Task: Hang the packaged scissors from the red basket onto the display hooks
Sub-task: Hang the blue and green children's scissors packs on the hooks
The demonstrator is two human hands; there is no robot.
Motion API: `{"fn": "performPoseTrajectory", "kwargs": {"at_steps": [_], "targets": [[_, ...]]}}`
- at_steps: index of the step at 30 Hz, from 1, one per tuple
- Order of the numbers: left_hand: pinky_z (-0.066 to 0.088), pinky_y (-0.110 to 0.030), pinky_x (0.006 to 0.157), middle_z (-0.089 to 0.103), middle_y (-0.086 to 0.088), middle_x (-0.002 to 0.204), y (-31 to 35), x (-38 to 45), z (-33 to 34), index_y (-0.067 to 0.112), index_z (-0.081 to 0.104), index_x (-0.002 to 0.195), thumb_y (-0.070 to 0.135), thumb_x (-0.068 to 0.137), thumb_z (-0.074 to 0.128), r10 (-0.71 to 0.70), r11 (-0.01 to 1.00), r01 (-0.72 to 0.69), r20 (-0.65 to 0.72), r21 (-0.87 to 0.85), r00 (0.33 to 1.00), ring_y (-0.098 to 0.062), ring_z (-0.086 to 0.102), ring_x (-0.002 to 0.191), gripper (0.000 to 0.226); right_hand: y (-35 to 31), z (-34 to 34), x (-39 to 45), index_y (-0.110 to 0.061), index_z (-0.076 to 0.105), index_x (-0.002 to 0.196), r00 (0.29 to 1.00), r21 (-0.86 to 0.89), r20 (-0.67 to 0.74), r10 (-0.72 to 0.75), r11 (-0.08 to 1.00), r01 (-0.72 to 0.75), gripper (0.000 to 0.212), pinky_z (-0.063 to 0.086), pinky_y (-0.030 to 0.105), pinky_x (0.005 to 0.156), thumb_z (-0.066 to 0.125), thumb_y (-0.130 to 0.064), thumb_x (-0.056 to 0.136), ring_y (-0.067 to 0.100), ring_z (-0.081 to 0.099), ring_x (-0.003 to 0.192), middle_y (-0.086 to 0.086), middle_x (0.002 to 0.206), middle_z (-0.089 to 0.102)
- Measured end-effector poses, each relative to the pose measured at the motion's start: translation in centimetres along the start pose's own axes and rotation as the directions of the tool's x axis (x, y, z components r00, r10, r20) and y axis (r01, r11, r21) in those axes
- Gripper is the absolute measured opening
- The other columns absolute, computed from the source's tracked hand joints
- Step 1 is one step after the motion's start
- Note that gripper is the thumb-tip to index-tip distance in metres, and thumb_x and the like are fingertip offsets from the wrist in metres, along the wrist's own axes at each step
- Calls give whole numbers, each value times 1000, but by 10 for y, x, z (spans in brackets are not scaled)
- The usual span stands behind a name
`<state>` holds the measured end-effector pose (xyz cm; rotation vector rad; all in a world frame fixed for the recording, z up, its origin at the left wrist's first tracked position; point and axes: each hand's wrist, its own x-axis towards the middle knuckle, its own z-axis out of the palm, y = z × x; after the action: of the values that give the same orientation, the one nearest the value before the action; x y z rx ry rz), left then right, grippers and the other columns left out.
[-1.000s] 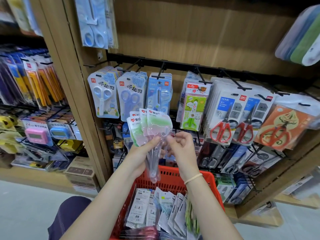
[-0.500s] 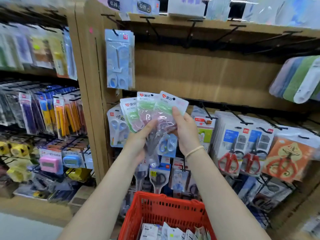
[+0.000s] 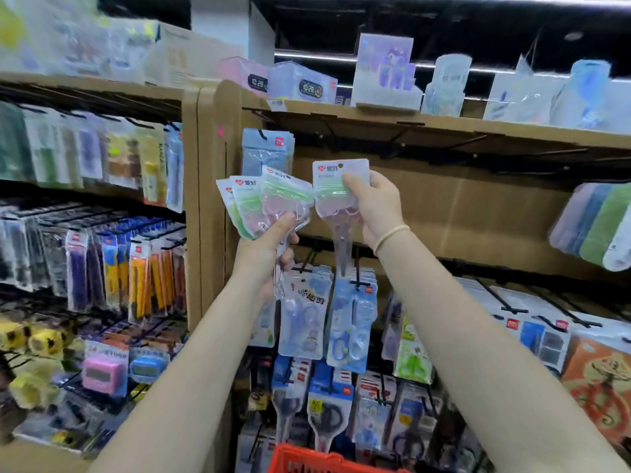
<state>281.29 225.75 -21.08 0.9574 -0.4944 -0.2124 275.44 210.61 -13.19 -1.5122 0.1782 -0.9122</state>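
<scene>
Both hands are raised before the wooden display panel (image 3: 461,213). Left hand (image 3: 269,247) grips a fanned bundle of scissor packs (image 3: 263,203) by the lower ends. Right hand (image 3: 375,206) pinches a single scissor pack (image 3: 338,186) upright by its card header, blades pointing down. Red basket (image 3: 307,460) rim sits below, between the forearms.

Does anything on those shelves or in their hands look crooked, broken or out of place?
Nothing stands out. The right hand holds one scissors pack upright, the left hand grips a fanned bunch of packs, splayed only by the grip. Hanging packs below look orderly, though motion blur hides detail.
</scene>
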Motion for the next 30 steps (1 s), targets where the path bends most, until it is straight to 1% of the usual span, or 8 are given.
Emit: {"fn": "performPoseTrajectory", "kwargs": {"at_steps": [3, 7, 12, 16, 20, 22, 28, 30], "targets": [[32, -20, 41, 57, 0, 68, 5, 7, -7, 14, 63, 109, 25, 99, 67, 30, 999, -30, 3, -29, 1000, -10, 38, 42, 15, -11, 18, 21, -19, 66, 89, 998, -20, -18, -54, 998, 54, 9, 59, 35, 75, 65, -23, 98, 24, 72, 95, 9, 102, 74], [45, -20, 46, 65, 0, 73, 7, 12, -17, 16, 64, 106, 30, 100, 63, 16, 998, -15, 22, -54, 1000, -8, 51, 48, 15, -18, 34, 43, -12, 67, 89, 994, -18, -56, -91, 996, 90, 11, 56, 29, 63, 66, -19, 97, 22, 70, 87, 14, 102, 73], [51, -25, 59, 69, -3, 82, 7, 17, -26, 15, 67, 104, 28, 98, 64, 24, 994, -16, 76, -107, 997, -12, 59, 60, 15, -22, 46, 50, -17, 66, 89, 992, -47, -67, -104, 994, 101, 10, 57, 20, 60, 65, -20, 98, 13, 69, 84, 0, 92, 71], [53, -23, 57, 74, -5, 86, 5, 17, -26, 4, 65, 111, 35, 81, 70, 25, 994, -21, 38, -110, 999, -13, 66, 62, 44, -18, 49, 50, -20, 65, 85, 990, -93, -76, -118, 989, 111, 14, 58, 23, 63, 65, -22, 98, 10, 69, 83, -2, 90, 70], [51, -21, 51, 75, -4, 84, 6, 16, -26, 8, 67, 103, 34, 80, 69, -28, 986, 39, 69, -163, 997, -14, 70, 64, 34, -14, 47, 49, -9, 69, 94, 986, -92, -102, -132, 988, 123, 12, 60, 28, 69, 66, -20, 97, 10, 71, 81, -1, 87, 70], [51, -20, 51, 75, -4, 85, 8, 15, -25, 12, 69, 100, 33, 79, 70, -49, 981, 64, 87, -185, 995, -16, 72, 68, 30, -11, 47, 48, -9, 69, 93, 987, -79, -102, -124, 990, 116, 12, 60, 27, 66, 66, -20, 97, 10, 72, 79, 0, 87, 72], [60, -26, 62, 74, -2, 83, 6, 16, -24, 8, 67, 112, 22, 73, 76, -23, 979, 37, 69, -201, 997, -16, 71, 72, 43, -12, 53, 54, -12, 65, 75, 984, -70, -150, -97, 994, 88, 23, 55, 28, 56, 65, -19, 96, 19, 73, 76, 1, 78, 72], [61, -28, 66, 74, -3, 84, 4, 19, -25, 7, 66, 113, 19, 72, 76, -4, 976, 17, 60, -217, 998, -16, 72, 73, 44, -11, 53, 56, -12, 65, 74, 985, -95, -149, -93, 992, 79, 23, 57, 31, 58, 65, -19, 96, 18, 73, 75, 1, 77, 72]]}}
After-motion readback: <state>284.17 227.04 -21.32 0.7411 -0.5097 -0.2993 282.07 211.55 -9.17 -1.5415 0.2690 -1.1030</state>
